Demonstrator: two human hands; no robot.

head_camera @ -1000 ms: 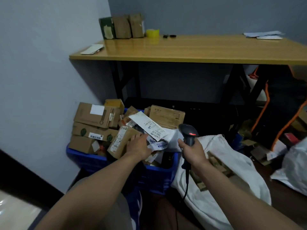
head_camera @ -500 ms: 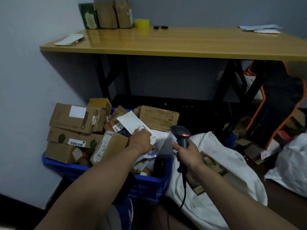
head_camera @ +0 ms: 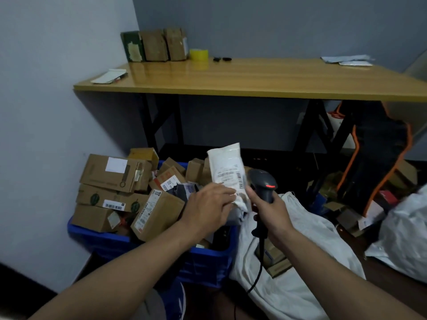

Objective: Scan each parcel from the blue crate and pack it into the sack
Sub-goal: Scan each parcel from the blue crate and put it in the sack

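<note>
My left hand (head_camera: 209, 205) grips the lower end of a white mailer parcel (head_camera: 226, 168) and holds it upright above the blue crate (head_camera: 203, 262), its barcode label facing the scanner. My right hand (head_camera: 269, 210) is closed on the handle of a black barcode scanner (head_camera: 263, 182) with a red light on, just right of the parcel. The crate is heaped with several brown cardboard boxes (head_camera: 108, 169). The white sack (head_camera: 300, 257) lies open on the floor right of the crate, with boxes inside it.
A wooden table (head_camera: 254, 77) on black legs stands behind the crate, carrying boxes, a yellow tape roll (head_camera: 198, 54) and papers. A grey wall runs along the left. More white bags (head_camera: 406, 232) and cardboard clutter lie at right, beside an orange-trimmed black chair (head_camera: 379, 153).
My left hand has lifted the white mailer out of the crate pile and raised it upright beside the scanner. The scanner hand stayed roughly where it was.
</note>
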